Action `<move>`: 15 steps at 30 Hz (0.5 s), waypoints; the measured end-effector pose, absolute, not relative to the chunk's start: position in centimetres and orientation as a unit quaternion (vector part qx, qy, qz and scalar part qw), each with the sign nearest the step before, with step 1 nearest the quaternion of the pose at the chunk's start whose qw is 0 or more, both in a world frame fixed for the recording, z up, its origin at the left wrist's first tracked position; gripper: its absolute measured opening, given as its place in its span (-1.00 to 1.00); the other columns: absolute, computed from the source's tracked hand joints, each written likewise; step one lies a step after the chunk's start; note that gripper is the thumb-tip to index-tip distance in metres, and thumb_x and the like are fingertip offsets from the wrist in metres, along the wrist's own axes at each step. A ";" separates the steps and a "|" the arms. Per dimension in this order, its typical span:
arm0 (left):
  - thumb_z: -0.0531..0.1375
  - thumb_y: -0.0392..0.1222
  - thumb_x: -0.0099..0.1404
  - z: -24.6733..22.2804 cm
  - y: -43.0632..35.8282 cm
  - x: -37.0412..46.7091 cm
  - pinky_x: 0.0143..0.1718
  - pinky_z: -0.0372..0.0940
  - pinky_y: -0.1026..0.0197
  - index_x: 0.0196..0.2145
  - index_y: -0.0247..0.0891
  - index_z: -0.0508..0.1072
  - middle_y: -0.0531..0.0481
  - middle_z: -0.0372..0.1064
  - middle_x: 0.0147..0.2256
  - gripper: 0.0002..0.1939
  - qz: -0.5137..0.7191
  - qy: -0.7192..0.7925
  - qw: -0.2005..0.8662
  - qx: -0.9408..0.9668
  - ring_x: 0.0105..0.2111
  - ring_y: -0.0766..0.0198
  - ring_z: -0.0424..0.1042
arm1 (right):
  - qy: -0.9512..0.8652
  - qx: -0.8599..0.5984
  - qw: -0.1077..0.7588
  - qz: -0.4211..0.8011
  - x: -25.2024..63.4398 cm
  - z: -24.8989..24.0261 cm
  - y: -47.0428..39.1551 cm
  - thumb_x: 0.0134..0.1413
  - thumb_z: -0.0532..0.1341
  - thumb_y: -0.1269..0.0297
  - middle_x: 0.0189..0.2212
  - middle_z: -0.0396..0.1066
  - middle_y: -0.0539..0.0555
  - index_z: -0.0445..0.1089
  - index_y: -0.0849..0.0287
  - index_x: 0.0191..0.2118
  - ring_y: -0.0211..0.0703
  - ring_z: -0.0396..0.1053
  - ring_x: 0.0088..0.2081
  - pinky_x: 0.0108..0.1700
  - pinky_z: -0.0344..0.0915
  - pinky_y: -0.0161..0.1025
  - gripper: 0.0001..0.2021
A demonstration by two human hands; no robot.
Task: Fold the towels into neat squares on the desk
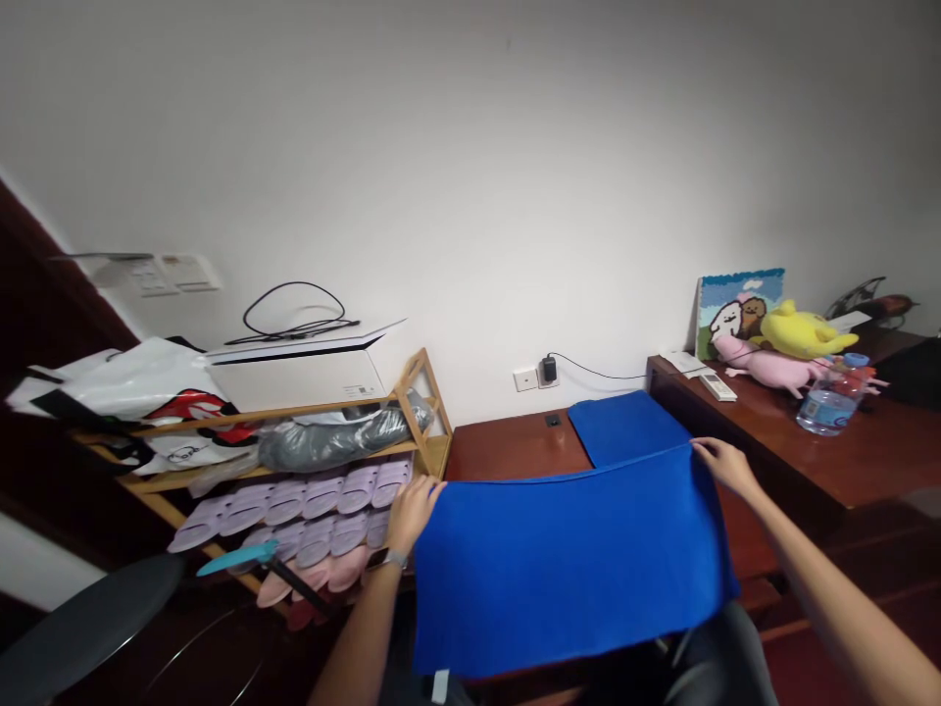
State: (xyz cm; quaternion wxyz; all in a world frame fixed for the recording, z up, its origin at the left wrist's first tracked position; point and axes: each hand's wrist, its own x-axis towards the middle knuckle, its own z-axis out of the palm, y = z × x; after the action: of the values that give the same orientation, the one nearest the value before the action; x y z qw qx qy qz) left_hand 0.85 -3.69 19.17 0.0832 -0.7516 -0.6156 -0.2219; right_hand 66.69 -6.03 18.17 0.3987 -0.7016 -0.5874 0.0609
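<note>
A blue cloth (566,564) hangs spread out between my two hands, its upper edge nearly straight and a small white tag at its lower left. My left hand (414,512) is closed on the cloth's upper left corner. At the upper right corner, my right hand (724,463) pinches the edge. Behind it, another blue cloth (624,428) lies flat on the reddish-brown table (515,446), near the wall.
On the left, a wooden rack (433,456) holds slippers, bags and a white box (309,378). A higher desk (874,431) on the right carries plush toys, a water bottle (830,404), a remote (718,387) and a picture. A black plug (549,369) sits in the wall socket.
</note>
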 end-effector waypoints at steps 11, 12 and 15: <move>-0.02 0.02 0.52 2.0 -7.9 4.0 0.35 0.17 -0.12 0.31 -0.15 0.41 -0.15 0.33 0.33 -0.47 -0.162 -0.644 0.092 -0.742 0.34 -0.03 0.27 | -0.670 -0.696 0.258 0.026 58.5 0.2 -9.6 0.26 -0.03 -0.06 0.27 0.42 0.04 0.51 -0.14 0.16 0.21 0.33 0.31 0.34 0.24 0.18 -0.48; -0.02 0.04 0.51 1.0 -8.5 3.5 0.36 0.15 -0.14 0.35 -0.13 0.35 -0.13 0.27 0.36 -0.45 -0.144 -0.652 0.084 -0.740 0.37 -0.03 0.23 | -0.673 -0.700 0.237 0.024 58.6 -0.8 -10.3 0.26 -0.04 -0.08 0.30 0.39 0.01 0.47 -0.17 0.21 0.20 0.27 0.34 0.36 0.20 0.20 -0.46; -0.03 0.06 0.52 -0.5 -9.4 2.6 0.39 0.09 -0.18 0.42 -0.12 0.23 -0.13 0.14 0.42 -0.40 -0.101 -0.668 0.065 -0.734 0.41 -0.02 0.15 | -0.677 -0.710 0.193 0.024 58.9 -1.9 -11.3 0.29 -0.11 -0.08 0.39 0.25 0.06 0.34 -0.05 0.35 0.15 0.13 0.42 0.42 0.08 0.22 -0.36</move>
State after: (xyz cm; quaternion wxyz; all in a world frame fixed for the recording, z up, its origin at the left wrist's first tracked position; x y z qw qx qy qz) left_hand 2.64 -9.43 -0.53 0.0653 -0.7341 -0.6683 -0.1005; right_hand 58.85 -11.34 -1.88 0.1929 -0.7098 -0.6770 0.0243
